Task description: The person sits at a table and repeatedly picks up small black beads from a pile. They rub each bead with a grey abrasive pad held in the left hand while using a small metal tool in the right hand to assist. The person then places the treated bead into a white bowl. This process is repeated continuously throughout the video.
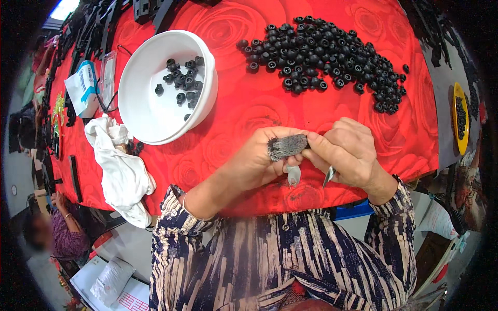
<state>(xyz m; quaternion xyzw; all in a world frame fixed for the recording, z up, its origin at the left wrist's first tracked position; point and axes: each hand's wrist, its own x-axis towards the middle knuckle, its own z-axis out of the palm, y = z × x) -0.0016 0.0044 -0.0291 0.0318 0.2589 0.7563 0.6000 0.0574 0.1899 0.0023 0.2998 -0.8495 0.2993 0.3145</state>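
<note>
My left hand (258, 161) and my right hand (348, 151) meet above the near edge of the red table. Between them they hold a small grey, dark-smeared pad or cloth strip (287, 146), pinched at each end. A thin metal tool (329, 175) pokes down from my right hand. A small pale piece (293, 175) hangs under my left fingers. A heap of several small black round rubber parts (327, 54) lies on the cloth beyond my hands. A white bowl (150, 114) at the left holds several more of these black parts (182, 80).
The red rose-patterned tablecloth (244, 103) covers the table. A white rag (122, 171) lies left of the bowl. A yellow dish (459, 122) with black parts sits at the right edge. Black plastic pieces (104, 23) line the far left. Another person (65, 233) sits at lower left.
</note>
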